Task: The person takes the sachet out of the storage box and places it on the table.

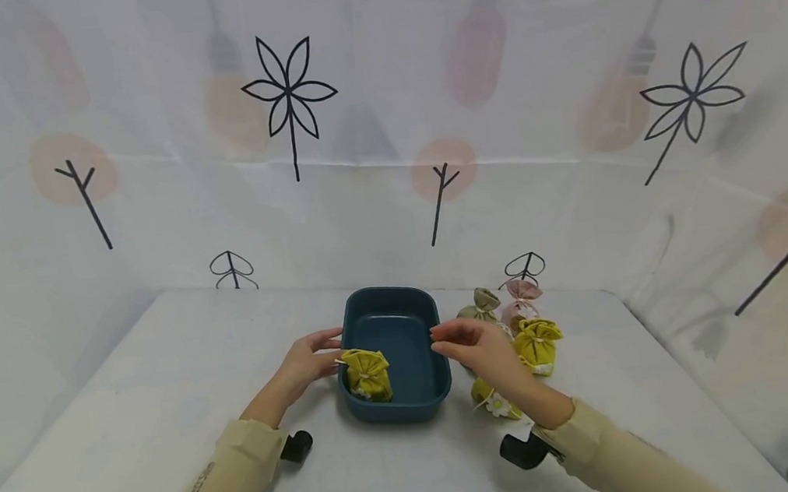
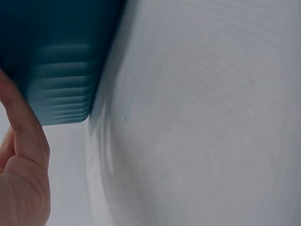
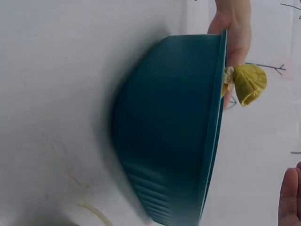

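Dark teal plastic tub sat at table centre on the white cloth-covered table. One yellow drawstring sachet lay inside, at the tub's 7 o'clock corner.

Left hand was at the tub's 9 o'clock rim, fingers fairly straight and resting against the wall; nothing gripped. Right hand hovered at the 3 o'clock rim, fingers loosely extended and holding nothing; whether it touched the rim could not be told.

Spare sachets clustered at 3 o'clock of the tub: an olive sachet, a pink sachet, a second yellow sachet, and another yellow one with a white flower partly under the right wrist.

Left wrist view showed only the tub's ribbed outer corner and a finger beside it, heavily blurred. Right wrist view showed the tub's outer wall side-on, the sachet's gathered top peeking over the rim, and the left hand behind it; the head view gave none of that ribbing.
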A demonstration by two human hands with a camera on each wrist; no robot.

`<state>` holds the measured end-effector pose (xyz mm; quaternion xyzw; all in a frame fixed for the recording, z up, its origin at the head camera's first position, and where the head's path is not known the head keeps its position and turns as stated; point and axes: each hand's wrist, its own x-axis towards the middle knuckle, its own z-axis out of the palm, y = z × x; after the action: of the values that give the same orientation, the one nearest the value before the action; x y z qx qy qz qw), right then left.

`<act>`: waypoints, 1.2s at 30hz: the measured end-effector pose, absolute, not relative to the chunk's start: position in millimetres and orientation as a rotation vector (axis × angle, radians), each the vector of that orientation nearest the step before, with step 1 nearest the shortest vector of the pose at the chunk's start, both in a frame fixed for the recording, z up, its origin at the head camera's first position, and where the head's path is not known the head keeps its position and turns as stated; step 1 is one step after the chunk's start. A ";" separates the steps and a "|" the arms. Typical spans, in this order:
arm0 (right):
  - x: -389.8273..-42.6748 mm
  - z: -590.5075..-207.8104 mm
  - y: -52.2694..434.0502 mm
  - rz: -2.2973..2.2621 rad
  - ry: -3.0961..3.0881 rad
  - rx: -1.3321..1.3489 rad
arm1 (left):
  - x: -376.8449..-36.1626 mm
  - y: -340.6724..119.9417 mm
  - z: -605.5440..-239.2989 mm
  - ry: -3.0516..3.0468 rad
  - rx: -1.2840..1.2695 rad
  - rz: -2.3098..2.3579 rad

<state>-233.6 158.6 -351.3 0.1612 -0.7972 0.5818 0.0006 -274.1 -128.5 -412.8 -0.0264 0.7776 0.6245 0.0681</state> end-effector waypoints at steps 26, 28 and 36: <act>-273.8 -330.3 126.6 1.752 -2.702 0.765 | -276.0 -129.9 -409.4 2.345 -0.088 1.869; -276.3 -330.4 124.3 1.737 -2.706 0.810 | -275.9 -129.9 -409.3 2.345 -0.088 1.868; -284.6 -333.2 112.4 1.722 -2.725 0.963 | -274.5 -130.4 -407.6 2.335 -0.079 1.875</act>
<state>-284.6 112.4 -333.2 0.2844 -0.8050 0.5087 -0.1109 -274.5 -130.4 -407.6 -0.0264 0.7774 0.6242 0.0732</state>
